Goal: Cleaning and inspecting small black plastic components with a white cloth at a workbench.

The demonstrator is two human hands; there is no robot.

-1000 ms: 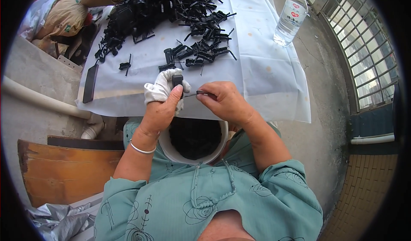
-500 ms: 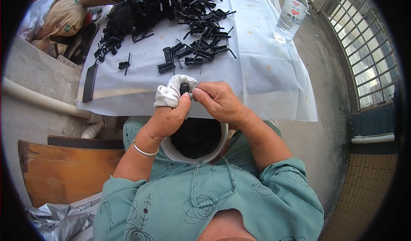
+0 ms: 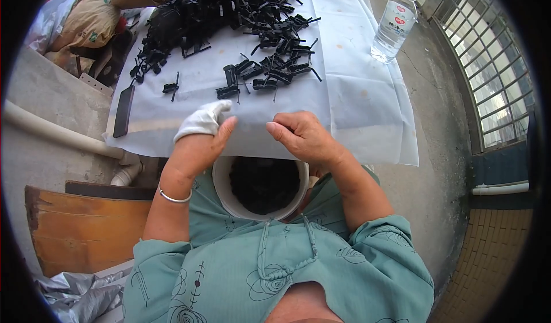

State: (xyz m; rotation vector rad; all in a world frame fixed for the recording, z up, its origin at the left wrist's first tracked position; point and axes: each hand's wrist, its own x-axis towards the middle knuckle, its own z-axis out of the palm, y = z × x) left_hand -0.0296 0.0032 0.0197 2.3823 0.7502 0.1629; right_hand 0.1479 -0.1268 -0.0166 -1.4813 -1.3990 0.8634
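My left hand (image 3: 205,125) wears a white glove with the thumb bare. It hangs over the near edge of the table, open, thumb and fingers apart and nothing visible in them. Across from it my right hand (image 3: 302,133) is bare and closed, thumb pressed to the curled fingers; whatever it may hold is hidden. Beyond the hands lie several small black plastic parts (image 3: 265,73) with thin stems. One separate black part (image 3: 171,87) rests to the left. Below the hands, between my knees, stands a white bucket (image 3: 221,190) with dark contents.
A large heap of black parts (image 3: 212,13) covers the far side of the sheeted table (image 3: 367,111). A dark flat bar (image 3: 123,112) lies at its left edge. A clear bottle (image 3: 394,24) stands far right. Stuffed bags (image 3: 92,22) and a wooden board (image 3: 86,231) are at left.
My hands have drawn apart, the left moving leftward. The black part that was between them no longer shows. More of the bucket's opening is visible.
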